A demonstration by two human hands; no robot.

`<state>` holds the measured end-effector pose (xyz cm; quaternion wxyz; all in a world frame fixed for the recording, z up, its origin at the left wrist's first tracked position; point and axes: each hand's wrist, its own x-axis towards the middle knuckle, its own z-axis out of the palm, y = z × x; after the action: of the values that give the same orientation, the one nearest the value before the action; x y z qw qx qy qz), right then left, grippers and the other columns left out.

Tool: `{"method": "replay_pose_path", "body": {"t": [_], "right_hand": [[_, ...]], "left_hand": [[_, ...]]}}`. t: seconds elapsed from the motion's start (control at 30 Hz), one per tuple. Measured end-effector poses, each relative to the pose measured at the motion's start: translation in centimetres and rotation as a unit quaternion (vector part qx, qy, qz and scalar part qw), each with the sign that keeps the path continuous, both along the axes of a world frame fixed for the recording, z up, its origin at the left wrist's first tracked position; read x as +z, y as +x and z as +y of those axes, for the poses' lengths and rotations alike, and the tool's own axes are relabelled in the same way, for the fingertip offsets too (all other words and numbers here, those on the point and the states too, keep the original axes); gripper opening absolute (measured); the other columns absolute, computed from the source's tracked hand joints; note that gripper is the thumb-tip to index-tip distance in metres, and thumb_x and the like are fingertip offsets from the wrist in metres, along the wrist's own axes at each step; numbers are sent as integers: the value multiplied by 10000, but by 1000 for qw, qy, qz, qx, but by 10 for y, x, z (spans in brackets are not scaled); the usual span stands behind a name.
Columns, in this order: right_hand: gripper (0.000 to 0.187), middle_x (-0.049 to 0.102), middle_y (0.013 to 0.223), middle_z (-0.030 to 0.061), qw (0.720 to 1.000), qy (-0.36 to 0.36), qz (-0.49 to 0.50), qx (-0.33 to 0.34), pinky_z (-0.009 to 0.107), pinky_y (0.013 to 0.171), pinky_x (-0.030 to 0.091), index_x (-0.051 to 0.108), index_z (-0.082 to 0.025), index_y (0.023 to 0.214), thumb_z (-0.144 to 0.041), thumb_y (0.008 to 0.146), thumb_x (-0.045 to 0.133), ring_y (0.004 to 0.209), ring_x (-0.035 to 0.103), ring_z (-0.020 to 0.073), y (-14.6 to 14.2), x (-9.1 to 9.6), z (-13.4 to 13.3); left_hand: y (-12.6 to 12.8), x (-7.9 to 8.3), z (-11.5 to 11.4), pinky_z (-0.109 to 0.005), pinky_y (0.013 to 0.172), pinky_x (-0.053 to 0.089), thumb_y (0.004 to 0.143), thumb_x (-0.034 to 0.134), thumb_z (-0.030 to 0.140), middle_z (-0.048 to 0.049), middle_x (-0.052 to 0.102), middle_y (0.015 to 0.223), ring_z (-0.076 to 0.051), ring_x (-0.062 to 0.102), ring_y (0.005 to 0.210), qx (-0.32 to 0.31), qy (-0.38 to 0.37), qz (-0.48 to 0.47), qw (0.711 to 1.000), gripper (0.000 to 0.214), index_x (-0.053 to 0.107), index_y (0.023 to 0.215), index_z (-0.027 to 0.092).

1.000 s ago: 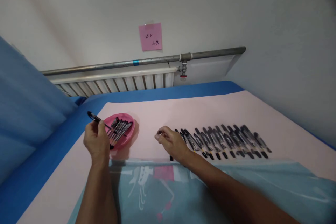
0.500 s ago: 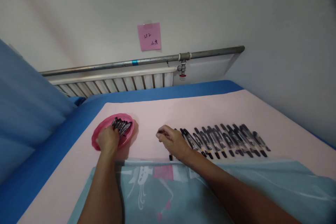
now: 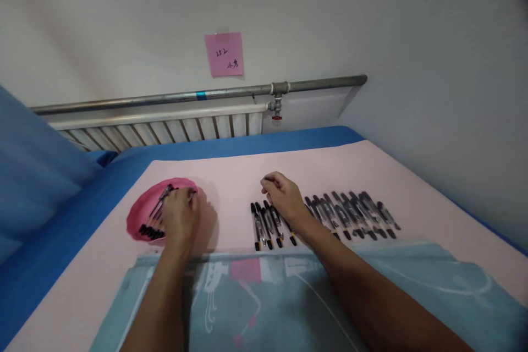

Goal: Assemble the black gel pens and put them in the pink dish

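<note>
My left hand (image 3: 180, 217) is over the right part of a pink basket (image 3: 134, 217), fingers closed around a pen (image 3: 192, 193) whose dark end shows near the fingertips. Other black-capped pens (image 3: 159, 212) lie slanted in the basket, partly behind that hand. My right hand (image 3: 285, 195) hovers just above a row of clear-barrelled black pens (image 3: 264, 223) on the pink surface. Its fingertips are pinched together, and whatever they may hold is hidden. The row (image 3: 355, 214) continues to the right of my right wrist, the pens side by side and slightly tilted.
The pens lie on a pink sheet (image 3: 231, 176) over a blue cover (image 3: 247, 144). Light-blue patterned cloth (image 3: 268, 308) runs along the near edge. A radiator (image 3: 165, 126) and metal pipe (image 3: 157, 100) stand behind, and a blue curtain (image 3: 33, 176) hangs at left.
My left hand has shifted right across the basket, uncovering pens at its left side. My right hand has risen away from me, exposing more pens in the row. The view has turned slightly right.
</note>
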<state>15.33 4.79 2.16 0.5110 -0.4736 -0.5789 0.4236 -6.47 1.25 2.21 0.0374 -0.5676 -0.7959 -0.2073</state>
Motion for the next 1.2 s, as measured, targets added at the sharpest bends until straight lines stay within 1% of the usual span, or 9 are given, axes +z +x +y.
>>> {"method": "replay_pose_path", "body": {"t": [0.1, 0.17, 0.23, 0.43, 0.67, 0.83, 0.93, 1.1, 1.2], "right_hand": [[151, 540, 595, -19, 1000, -4, 2, -25, 209, 462, 351, 540, -179, 735, -327, 731, 507, 462, 439, 86, 7, -3, 7], [153, 542, 598, -17, 1000, -2, -5, -28, 207, 462, 355, 540, -177, 731, -326, 730, 504, 467, 445, 86, 9, -4, 9], [155, 547, 603, -14, 999, 2, -20, -26, 206, 467, 361, 544, -176, 729, -325, 730, 501, 478, 457, 89, 9, -6, 9], [158, 560, 621, -10, 998, 20, -51, -24, 210, 495, 381, 556, -178, 740, -321, 729, 492, 531, 502, 103, 9, -7, 9], [140, 552, 602, -17, 998, 27, -54, -20, 221, 527, 390, 548, -183, 718, -308, 732, 487, 567, 524, 116, 8, -9, 10], [132, 551, 597, -22, 998, 31, -58, -7, 226, 544, 397, 547, -183, 727, -299, 738, 486, 569, 527, 116, 7, -11, 9], [126, 551, 598, -23, 998, 31, -62, -2, 225, 549, 399, 549, -183, 737, -293, 741, 488, 569, 525, 115, 6, -12, 8], [128, 553, 609, -23, 996, 35, -77, 7, 221, 560, 399, 553, -184, 750, -292, 753, 486, 591, 529, 116, 6, -14, 7], [124, 559, 620, -26, 994, 38, -98, 15, 219, 572, 398, 558, -186, 755, -286, 758, 484, 610, 535, 116, 6, -14, 6]], "left_hand": [[44, -9, -4, -265, 780, 409, 815, 433, 274, -50, 635, 899, -174, 556, 880, -129, -27, -33, 991, 217, 599, 915, 176], [67, -16, -6, -251, 731, 409, 802, 460, 276, -39, 638, 852, -165, 559, 833, -176, -53, -46, 982, 184, 604, 864, 181], [81, -22, -7, -257, 703, 402, 800, 462, 275, -48, 636, 834, -170, 561, 809, -195, -80, -53, 976, 180, 606, 837, 173], [87, -25, -5, -271, 629, 382, 770, 479, 306, -80, 644, 839, -197, 582, 788, -187, -156, -62, 968, 210, 600, 846, 152], [91, -20, -3, -323, 661, 382, 729, 478, 330, -144, 636, 905, -272, 585, 854, -155, -205, -36, 966, 262, 594, 855, 132], [93, -17, -7, -340, 696, 391, 758, 420, 294, -166, 622, 949, -288, 581, 896, -152, -207, -23, 966, 281, 583, 907, 120], [94, -16, -10, -334, 696, 401, 748, 433, 292, -167, 625, 949, -285, 587, 892, -158, -210, -27, 965, 284, 584, 912, 115], [89, -18, -9, -339, 665, 404, 726, 453, 276, -193, 658, 873, -301, 610, 842, -156, -214, -52, 963, 257, 625, 814, 106], [81, -19, -4, -306, 620, 401, 726, 462, 270, -168, 674, 783, -268, 621, 780, -144, -198, -87, 966, 228, 627, 751, 114]]}}
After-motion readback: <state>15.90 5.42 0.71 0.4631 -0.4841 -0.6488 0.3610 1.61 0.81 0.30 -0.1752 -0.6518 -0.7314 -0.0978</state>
